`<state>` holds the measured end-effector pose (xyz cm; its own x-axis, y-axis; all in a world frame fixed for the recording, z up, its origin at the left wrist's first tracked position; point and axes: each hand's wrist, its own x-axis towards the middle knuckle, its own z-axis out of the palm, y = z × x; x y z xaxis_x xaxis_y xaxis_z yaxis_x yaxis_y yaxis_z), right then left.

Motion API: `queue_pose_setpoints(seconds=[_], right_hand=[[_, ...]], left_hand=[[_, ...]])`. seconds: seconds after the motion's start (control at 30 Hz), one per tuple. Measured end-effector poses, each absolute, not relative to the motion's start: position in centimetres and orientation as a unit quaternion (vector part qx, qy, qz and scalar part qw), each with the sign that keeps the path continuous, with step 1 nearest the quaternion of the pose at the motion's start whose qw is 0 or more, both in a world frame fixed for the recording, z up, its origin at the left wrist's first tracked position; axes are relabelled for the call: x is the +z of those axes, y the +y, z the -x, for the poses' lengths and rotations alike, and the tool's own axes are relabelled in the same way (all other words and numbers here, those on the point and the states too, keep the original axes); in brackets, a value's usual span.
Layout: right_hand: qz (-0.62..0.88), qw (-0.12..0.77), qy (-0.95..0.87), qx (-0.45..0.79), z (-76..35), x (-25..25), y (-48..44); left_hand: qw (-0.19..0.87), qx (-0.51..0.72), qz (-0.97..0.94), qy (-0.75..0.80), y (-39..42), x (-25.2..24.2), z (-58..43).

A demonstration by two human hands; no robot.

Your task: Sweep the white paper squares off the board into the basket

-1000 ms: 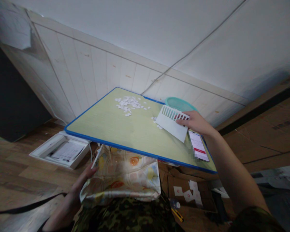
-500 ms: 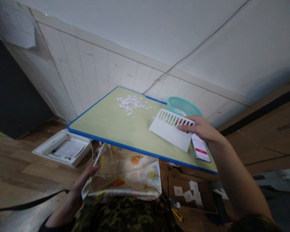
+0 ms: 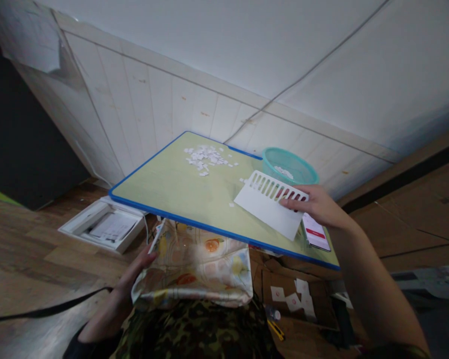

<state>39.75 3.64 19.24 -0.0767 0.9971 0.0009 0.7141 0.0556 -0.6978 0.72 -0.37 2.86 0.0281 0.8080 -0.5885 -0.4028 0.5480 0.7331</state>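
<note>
My right hand (image 3: pixel 316 202) grips a white slotted card (image 3: pixel 267 207), thumb on top, over the right part of the yellow-green table (image 3: pixel 164 184). My left hand (image 3: pixel 144 262) is closed at the left edge of a fruit-patterned cloth bag (image 3: pixel 209 269) below the table's front edge; a thin white edge shows beside its fingers. Small white pieces (image 3: pixel 205 157) lie scattered in a pile toward the back of the table. Behind the card stands a teal basket (image 3: pixel 310 174) with some white pieces inside. A phone (image 3: pixel 316 232) lies partly behind the card, near my right wrist.
On the floor at left sits an open white box (image 3: pixel 77 225) with papers. Below the table at right, a cardboard box (image 3: pixel 264 286) holds white cards, with a yellow cutter (image 3: pixel 277 330) nearby. Cardboard cartons (image 3: pixel 419 214) stand at right.
The view has shifted slightly. A small white piece now shows on the table just left of the card. Both hands keep their holds.
</note>
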Motion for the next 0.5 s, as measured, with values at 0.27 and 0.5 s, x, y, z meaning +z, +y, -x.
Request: queue_pose_setpoints(seconds=[0.27,0.5], right_hand=[[0.653,0.256,-0.664,0.257,-40.7,18.6,3.6],[0.651,0.221,-0.715,0.129,-40.4,18.5,2.2]], left_hand=[[0.714,0.406,-0.211,0.53,-0.7,2.7,-0.4],[0.694,0.412,-0.2,0.556,-0.8,2.2,-0.3]])
